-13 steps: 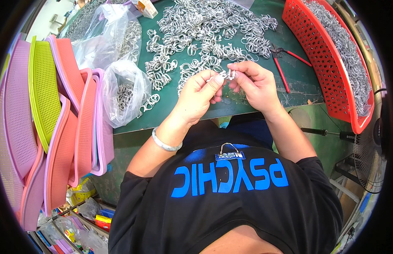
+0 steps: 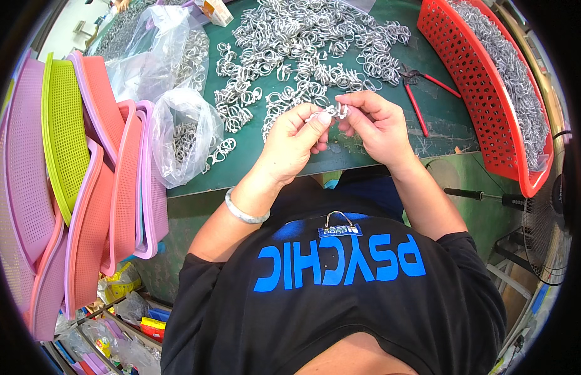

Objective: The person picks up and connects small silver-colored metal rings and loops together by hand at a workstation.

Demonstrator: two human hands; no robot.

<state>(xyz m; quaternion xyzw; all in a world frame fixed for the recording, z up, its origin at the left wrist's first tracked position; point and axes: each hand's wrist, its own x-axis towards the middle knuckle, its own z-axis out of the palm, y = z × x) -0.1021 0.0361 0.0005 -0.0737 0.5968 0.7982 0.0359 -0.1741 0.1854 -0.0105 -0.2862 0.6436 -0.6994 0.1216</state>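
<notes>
Both hands meet at the near side of the green table. My left hand (image 2: 298, 139) is closed, its thumb and fingers pinching small silver-grey metal rings (image 2: 331, 111). Just to its right, my right hand (image 2: 383, 128) pinches a similar metal ring (image 2: 342, 111) between thumb and forefinger. The rings touch or nearly touch; their exact contact is too small to make out. Beyond my hands spreads a large heap of loose metal rings (image 2: 297, 37), reaching close to my left fingers. Red-handled pliers (image 2: 415, 94) lie with handles spread, right of the heap.
A red perforated basket (image 2: 472, 94) full of metal rings stands at the right. Clear plastic bags (image 2: 203, 125) with rings sit at the left table edge. Stacked pink, purple and green plastic baskets (image 2: 68, 137) crowd the far left. A black fan (image 2: 547, 219) is at the right.
Almost nothing differs. The ring in my right fingers has turned slightly, while both hands stay in about the same place.
</notes>
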